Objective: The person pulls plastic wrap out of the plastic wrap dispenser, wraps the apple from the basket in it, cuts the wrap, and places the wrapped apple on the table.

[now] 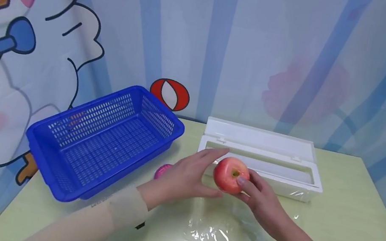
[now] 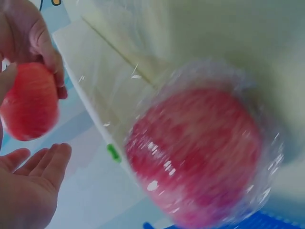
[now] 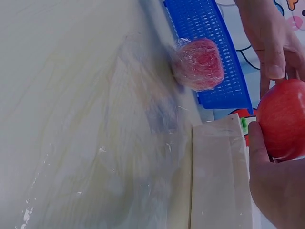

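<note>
My right hand [image 1: 265,202] holds a red apple [image 1: 228,174] above the table, its thumb by the stem hollow. On the apple's other side is my left hand [image 1: 187,175], thumb and fingers spread apart, close to the fruit. In the left wrist view, the left hand's fingers [image 2: 55,164] look straight below the apple. A sheet of clear cling film [image 1: 206,230] lies on the table under the hands. Beside the left forearm sits another round red fruit wrapped in film [image 3: 199,64], mostly hidden by the left hand in the head view.
A blue plastic basket [image 1: 96,185] stands at the left, slanting toward the back. Behind the hands is a long white cling film box [image 1: 259,138] with its lid raised. A printed cartoon curtain [image 1: 251,53] hangs along the table's back edge.
</note>
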`<action>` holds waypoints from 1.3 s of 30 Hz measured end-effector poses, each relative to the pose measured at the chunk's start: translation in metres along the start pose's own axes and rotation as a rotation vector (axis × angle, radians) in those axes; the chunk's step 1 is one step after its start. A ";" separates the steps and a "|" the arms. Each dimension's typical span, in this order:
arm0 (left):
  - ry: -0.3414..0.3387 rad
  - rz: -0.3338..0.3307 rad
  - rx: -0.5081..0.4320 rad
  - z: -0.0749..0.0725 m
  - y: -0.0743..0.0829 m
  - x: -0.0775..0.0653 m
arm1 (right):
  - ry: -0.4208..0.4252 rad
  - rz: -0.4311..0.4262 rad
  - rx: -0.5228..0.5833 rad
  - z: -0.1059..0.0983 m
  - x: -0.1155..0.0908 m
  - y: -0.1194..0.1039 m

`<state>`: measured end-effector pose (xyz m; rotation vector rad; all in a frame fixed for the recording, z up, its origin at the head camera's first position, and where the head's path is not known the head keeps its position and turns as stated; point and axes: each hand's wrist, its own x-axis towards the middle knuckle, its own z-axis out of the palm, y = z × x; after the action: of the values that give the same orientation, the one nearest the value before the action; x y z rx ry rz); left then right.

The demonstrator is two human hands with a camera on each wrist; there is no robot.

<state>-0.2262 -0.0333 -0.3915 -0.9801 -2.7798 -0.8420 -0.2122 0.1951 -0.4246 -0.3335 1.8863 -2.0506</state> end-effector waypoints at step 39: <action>-0.032 -0.004 -0.233 0.090 0.029 0.021 | -0.046 -0.199 -0.536 -0.068 -0.046 0.018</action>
<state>-0.2154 0.0441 -0.4492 -1.0275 -2.7561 -1.1824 -0.1955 0.2744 -0.4466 -0.7145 2.4352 -1.5903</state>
